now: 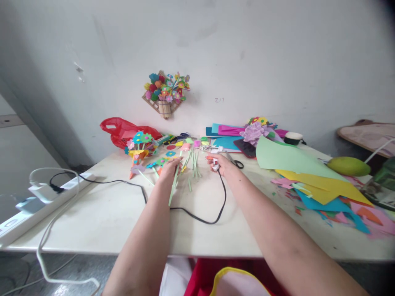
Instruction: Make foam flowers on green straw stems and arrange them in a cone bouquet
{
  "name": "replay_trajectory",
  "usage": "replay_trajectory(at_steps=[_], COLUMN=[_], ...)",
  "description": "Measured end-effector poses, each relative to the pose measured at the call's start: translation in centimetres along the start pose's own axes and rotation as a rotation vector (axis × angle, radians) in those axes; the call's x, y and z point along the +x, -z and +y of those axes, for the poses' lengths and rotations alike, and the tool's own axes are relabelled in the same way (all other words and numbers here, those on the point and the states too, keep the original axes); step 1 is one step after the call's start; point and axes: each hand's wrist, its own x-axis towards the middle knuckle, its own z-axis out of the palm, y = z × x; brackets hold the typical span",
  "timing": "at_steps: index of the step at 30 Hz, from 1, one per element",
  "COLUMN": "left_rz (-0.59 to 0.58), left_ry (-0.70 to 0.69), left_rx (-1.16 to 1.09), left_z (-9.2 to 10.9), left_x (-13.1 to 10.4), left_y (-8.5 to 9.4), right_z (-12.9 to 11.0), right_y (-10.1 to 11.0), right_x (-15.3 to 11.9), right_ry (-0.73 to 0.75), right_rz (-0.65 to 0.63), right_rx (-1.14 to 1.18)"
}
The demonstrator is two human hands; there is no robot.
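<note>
My left hand is closed around a pale green strip, which hangs down below the fingers. In my right hand is a small white glue gun with a red switch and an orange part near its front. Its black cord loops across the table to the left. Between the two hands lie several loose pale green strips. Just left of my left hand is a green foam flower among other flat cut-outs. Black-handled scissors rest to the right of the right hand.
An orange cone of foam flowers and a red plastic bag are at the back left. Coloured foam sheets and scraps cover the right side. A white power strip lies along the left edge. A phone lies behind.
</note>
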Motion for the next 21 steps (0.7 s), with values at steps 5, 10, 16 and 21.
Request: replay_trajectory(at_steps=[5, 10, 16, 21], left_rz=[-0.026, -0.023, -0.043, -0.040], left_ry=[0.037, 0.219, 0.269, 0.194], left_rx=[-0.095, -0.315, -0.397, -0.348], left_z=[-0.3, 0.1, 1.0, 0.9], left_x=[-0.1, -0.5, -1.0, -1.1], left_y=[-0.7, -1.7, -2.1, -2.2], right_z=[-0.6, -0.1, 1.1, 1.5], right_y=[-0.8, -2.3, -3.3, -3.6], right_x=[-1.3, -1.5, -0.8, -0.8], right_ry=[-0.080, -0.144, -0.135, -0.144], right_rz=[-0.103, -0.222, -0.316, -0.321], right_rx=[0.132, 0.155, 0.102, 0.077])
